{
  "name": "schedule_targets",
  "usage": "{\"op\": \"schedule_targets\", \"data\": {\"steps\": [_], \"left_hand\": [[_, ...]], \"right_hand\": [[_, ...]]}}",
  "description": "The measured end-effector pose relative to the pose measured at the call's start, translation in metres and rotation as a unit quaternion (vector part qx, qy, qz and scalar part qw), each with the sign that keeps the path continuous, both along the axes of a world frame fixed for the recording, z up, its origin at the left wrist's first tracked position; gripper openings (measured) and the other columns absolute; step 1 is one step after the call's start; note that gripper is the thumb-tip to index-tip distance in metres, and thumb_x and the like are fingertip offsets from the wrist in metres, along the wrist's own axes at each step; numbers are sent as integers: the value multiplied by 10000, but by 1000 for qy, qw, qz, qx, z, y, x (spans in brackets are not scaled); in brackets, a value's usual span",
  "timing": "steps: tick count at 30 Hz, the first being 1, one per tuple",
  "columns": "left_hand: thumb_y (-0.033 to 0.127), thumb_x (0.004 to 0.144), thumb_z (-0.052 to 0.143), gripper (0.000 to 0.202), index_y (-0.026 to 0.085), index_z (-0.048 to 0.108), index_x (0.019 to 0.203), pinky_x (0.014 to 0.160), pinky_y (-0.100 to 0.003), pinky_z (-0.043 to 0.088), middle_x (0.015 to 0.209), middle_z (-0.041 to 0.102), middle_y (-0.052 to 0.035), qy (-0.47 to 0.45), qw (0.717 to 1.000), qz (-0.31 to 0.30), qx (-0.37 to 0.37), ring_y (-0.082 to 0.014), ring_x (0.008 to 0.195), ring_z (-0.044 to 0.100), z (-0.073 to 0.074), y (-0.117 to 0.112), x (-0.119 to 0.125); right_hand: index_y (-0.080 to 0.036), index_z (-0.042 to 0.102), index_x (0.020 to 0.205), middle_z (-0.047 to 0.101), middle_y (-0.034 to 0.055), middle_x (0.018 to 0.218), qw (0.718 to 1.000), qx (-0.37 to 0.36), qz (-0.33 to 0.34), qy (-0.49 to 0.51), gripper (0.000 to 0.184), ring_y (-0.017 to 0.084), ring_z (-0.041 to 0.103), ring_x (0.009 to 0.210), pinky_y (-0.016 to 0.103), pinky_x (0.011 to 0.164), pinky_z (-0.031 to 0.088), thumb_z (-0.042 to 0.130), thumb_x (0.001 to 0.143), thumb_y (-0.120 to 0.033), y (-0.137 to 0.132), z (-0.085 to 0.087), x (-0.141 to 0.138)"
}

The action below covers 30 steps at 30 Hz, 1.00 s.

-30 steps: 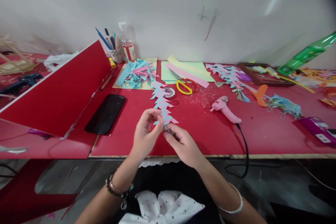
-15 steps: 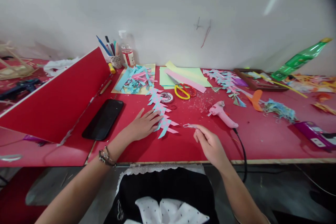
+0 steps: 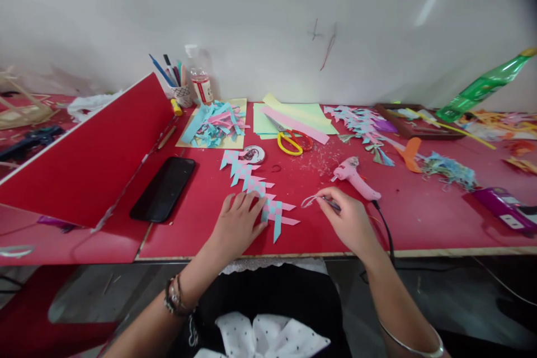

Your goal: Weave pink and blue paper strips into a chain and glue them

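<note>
A woven strip of pink and light-blue paper [image 3: 254, 183] with pointed ends along both sides lies slantwise on the red table. My left hand [image 3: 239, 224] rests on its left edge, fingers spread and pressing it down rather than wrapped round it. To the right of the strip, my right hand [image 3: 344, 221] is closed on a slim dark tool [image 3: 334, 205]. A thin pale loop [image 3: 309, 201] sticks out past those fingertips, apart from the paper. Most of the tool is hidden in the hand, so its exact kind is unclear.
Around the strip are a tape roll [image 3: 253, 154], scissors [image 3: 291, 142], a pink glue gun [image 3: 356, 179] with a cord and a phone [image 3: 163, 189]. Behind lie paper scraps [image 3: 216, 126] and coloured sheets [image 3: 310, 117]. A red board [image 3: 96, 156] leans at left.
The woven strip has turned, its far end shifting left and its near end right and closer. My left hand has slid toward me and right with it. My right hand has moved slightly right.
</note>
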<state>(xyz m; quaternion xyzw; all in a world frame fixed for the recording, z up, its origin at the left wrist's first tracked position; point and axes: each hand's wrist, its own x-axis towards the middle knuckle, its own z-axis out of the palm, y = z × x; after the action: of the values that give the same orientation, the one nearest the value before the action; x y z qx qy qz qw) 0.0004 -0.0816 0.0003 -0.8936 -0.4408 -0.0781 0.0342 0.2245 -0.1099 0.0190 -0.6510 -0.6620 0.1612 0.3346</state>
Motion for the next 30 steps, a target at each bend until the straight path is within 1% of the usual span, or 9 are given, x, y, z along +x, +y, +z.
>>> {"op": "schedule_targets", "data": {"steps": [3, 7, 11, 14, 18, 22, 24, 27, 30], "left_hand": [[370, 807, 433, 405, 207, 449, 1178, 851, -425, 350, 1193, 478, -105, -13, 1000, 17, 3, -267, 1050, 450, 0, -5, 9], [372, 808, 431, 403, 212, 444, 1178, 854, -417, 337, 1193, 477, -97, -9, 1000, 19, -3, -265, 1043, 445, 2, -5, 15], [370, 808, 428, 413, 206, 437, 1188, 839, -411, 343, 1183, 484, -100, 0, 1000, 29, -9, -268, 1033, 444, 3, -7, 18], [357, 806, 432, 426, 194, 432, 1200, 855, -430, 324, 1170, 492, -108, 11, 999, 39, -7, -278, 1032, 438, 3, -12, 21], [352, 802, 436, 420, 175, 457, 1181, 859, -465, 308, 1115, 519, -128, 17, 999, 45, 11, -294, 1002, 443, 4, -19, 23], [349, 802, 433, 404, 186, 458, 1172, 853, -466, 312, 1080, 526, -124, 6, 999, 45, 21, -284, 972, 453, 5, -21, 20], [348, 804, 434, 394, 186, 459, 1162, 848, -458, 324, 1087, 520, -120, -15, 999, 45, 9, -280, 976, 453, 5, -20, 18], [334, 803, 446, 369, 169, 467, 1132, 812, -408, 380, 1090, 517, -110, -72, 996, 33, -34, -260, 977, 464, 3, -15, 17], [293, 802, 461, 349, 176, 452, 1131, 810, -370, 404, 1097, 517, -94, -124, 991, 5, -58, -233, 990, 476, 2, -9, 20]], "right_hand": [[-185, 538, 824, 621, 43, 779, 1000, 11, -2, 12, 133, 173, 591, 733, 264, 654, 437, 448, 802, -279, 1, 0, -1], [-182, 547, 821, 628, 41, 780, 1000, 9, 1, 23, 133, 170, 595, 731, 259, 649, 441, 460, 799, -280, 0, -3, 0], [-174, 557, 810, 632, 46, 765, 999, 13, -15, 31, 155, 173, 599, 719, 260, 645, 446, 461, 799, -295, -2, -6, 2], [-172, 565, 805, 634, 49, 781, 999, 18, -14, 31, 165, 173, 598, 729, 261, 657, 448, 456, 801, -296, -4, -6, 5], [-177, 573, 801, 632, 43, 785, 999, 15, 12, 30, 160, 162, 590, 715, 249, 652, 448, 459, 800, -289, -6, -2, 6], [-185, 576, 791, 627, 24, 746, 998, -12, 50, 45, 151, 142, 581, 666, 225, 609, 440, 471, 795, -294, -6, 0, 3], [-185, 578, 792, 629, 20, 739, 995, -28, 70, 63, 157, 142, 582, 666, 221, 598, 437, 472, 795, -302, -4, -1, 2], [-185, 584, 795, 638, 28, 768, 990, -47, 103, 82, 181, 153, 584, 702, 230, 611, 438, 457, 802, -313, -1, -6, 0], [-185, 589, 795, 630, 36, 797, 989, -51, 126, 61, 187, 151, 572, 723, 232, 625, 429, 442, 813, -299, 0, -10, 2]]}}
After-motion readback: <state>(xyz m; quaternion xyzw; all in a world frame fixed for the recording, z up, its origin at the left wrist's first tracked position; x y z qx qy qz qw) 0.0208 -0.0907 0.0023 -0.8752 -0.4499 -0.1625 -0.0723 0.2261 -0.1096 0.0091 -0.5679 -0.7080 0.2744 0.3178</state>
